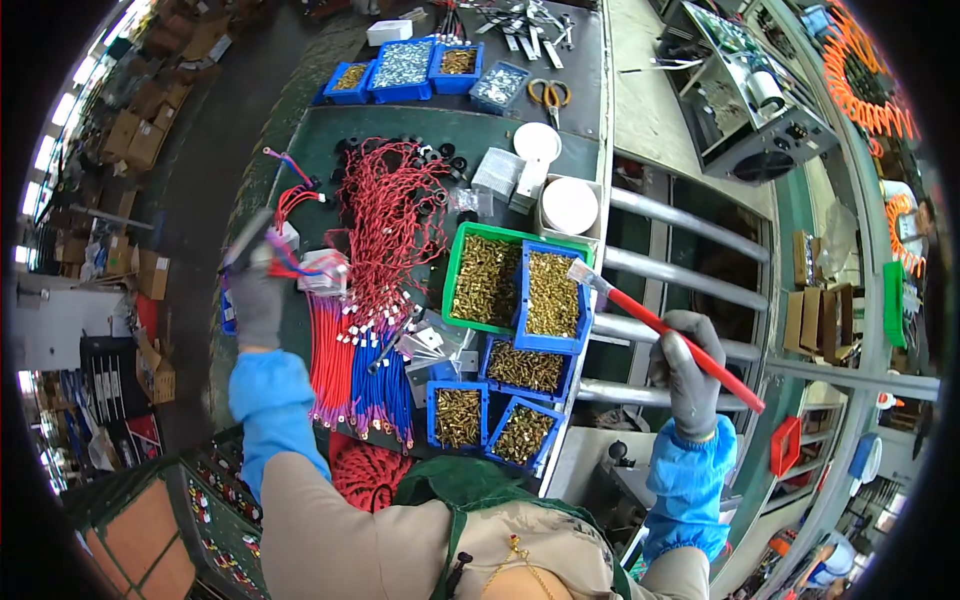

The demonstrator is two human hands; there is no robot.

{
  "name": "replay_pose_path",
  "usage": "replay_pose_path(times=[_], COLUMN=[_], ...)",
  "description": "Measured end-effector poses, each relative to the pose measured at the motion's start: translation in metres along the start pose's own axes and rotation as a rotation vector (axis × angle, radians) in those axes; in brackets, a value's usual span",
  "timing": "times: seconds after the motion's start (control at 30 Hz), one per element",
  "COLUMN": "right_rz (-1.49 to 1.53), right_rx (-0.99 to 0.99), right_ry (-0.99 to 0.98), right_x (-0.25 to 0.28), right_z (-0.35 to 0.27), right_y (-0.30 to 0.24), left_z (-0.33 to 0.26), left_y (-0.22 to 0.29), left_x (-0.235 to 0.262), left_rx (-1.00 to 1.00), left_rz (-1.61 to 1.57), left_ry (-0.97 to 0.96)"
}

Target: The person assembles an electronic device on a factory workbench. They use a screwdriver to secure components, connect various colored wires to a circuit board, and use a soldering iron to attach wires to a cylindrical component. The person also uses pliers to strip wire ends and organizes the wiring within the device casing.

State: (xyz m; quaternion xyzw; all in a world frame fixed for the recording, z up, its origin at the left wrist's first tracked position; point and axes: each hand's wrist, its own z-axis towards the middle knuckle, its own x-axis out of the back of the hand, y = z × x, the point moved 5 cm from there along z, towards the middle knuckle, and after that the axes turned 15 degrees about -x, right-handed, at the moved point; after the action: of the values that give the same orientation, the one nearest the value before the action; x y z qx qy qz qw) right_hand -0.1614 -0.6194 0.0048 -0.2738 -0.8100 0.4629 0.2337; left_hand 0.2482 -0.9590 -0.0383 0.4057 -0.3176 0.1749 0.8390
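Note:
My right hand [690, 375], in a grey glove, is closed around the red handle of a paintbrush [665, 335]. The brush's pale tip points up and left, by the edge of a blue bin of brass-coloured fasteners [552, 290]. At the left table edge my gloved left hand [258, 300] is smeared by motion, so its fingers cannot be made out. A blurred grey elongated shape [247, 238] shows above it. Close by lie a small bundle of red and blue wires [300, 262] and rows of red cables [328, 350] and blue cables [385, 385] with ring ends.
Tangled red wires [390, 210] cover the table's middle. A green bin [458, 300] and several blue bins hold small metal parts. Scissors [550, 97] lie farther back beside a bin. Metal rollers [690, 275] run along the right, with an opened equipment case [745, 130] beyond.

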Motion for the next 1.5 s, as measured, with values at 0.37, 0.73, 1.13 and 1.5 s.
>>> replay_pose_path(times=[0.37, 0.73, 1.13, 1.5], right_rz=[0.095, 0.332, 1.036, 1.082], right_rx=[0.100, -0.264, -0.369, -0.103], right_ry=[-0.039, 0.102, -0.121, -0.556], right_x=[-0.036, -0.055, -0.028, 0.000], right_z=[0.126, 0.205, 0.206, 0.124], right_y=[0.010, 0.049, 0.112, 0.060], left_z=[0.039, 0.033, 0.002, -0.031], left_y=[0.085, 0.114, 0.138, 0.165], left_x=[0.066, 0.051, -0.026, -0.104], left_rx=[0.078, -0.083, 0.155, -0.276], left_rz=[-1.301, -0.629, -0.955, -0.532], left_ry=[0.152, -0.117, -0.278, -0.714])
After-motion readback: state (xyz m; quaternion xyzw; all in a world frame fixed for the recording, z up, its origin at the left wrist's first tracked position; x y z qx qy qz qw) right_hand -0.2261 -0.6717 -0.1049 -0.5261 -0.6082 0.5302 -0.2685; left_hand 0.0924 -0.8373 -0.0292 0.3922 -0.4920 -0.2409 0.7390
